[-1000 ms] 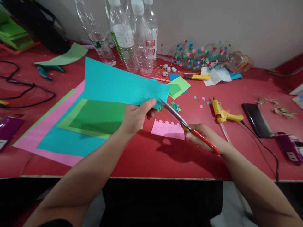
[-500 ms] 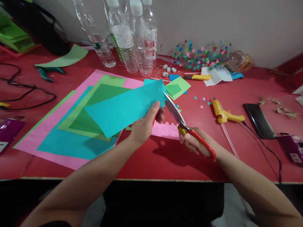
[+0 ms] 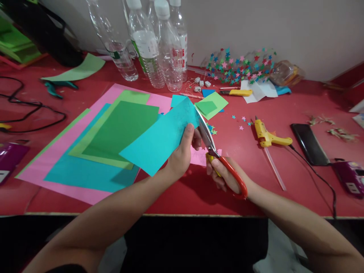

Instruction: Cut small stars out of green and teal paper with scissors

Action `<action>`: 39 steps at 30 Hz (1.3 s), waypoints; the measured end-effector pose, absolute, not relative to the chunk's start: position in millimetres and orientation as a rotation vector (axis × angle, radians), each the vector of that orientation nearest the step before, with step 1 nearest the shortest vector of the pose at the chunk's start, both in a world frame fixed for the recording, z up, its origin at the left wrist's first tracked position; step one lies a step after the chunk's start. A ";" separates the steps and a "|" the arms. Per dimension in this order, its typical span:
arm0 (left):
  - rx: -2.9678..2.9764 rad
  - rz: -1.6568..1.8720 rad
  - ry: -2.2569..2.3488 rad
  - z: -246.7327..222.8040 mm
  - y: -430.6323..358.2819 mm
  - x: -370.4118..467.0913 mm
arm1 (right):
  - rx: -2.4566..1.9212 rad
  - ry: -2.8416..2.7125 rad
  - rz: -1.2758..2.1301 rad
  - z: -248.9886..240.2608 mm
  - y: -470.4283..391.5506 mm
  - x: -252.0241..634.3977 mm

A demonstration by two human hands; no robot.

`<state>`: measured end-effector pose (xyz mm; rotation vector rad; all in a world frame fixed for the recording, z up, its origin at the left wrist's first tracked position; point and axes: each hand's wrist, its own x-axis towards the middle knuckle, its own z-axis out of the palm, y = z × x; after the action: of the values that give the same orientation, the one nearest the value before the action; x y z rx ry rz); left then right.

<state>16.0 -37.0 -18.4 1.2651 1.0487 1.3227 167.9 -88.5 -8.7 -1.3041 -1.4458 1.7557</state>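
A strip of turquoise paper (image 3: 159,140) is pinched between the thumb and fingers of my left hand (image 3: 183,151), tilted above the table. Faint pencil marks show near its upper right end. My right hand (image 3: 224,174) grips a pair of scissors (image 3: 209,142) with red and yellow handles. Their blades meet the paper's right edge, close to my left fingertips. Beneath my hands lies a pink paper (image 3: 199,156) with a jagged cut edge, partly hidden. Several small paper stars (image 3: 212,129) lie just behind the blades.
Stacked coloured sheets (image 3: 122,129) cover the left of the red table (image 3: 176,197). Plastic bottles (image 3: 170,57) stand at the back, near a yellow utility knife (image 3: 240,92). To the right are a glue gun (image 3: 270,138), its cord, and a black phone (image 3: 309,144).
The turquoise paper has turned to a steeper slant, its lower end swinging right. My right hand has shifted left and slightly down with the scissors, whose blades stand more upright.
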 end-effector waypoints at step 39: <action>0.923 1.367 0.910 -1.4 -4.1 -16.7 | -1.569 -1.732 1.481 -0.1 -68.4 190.6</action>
<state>-16.7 -4.1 -1.4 0.9229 0.9102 1.3674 190.6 -68.4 -0.1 -1.5692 -1.7321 1.4810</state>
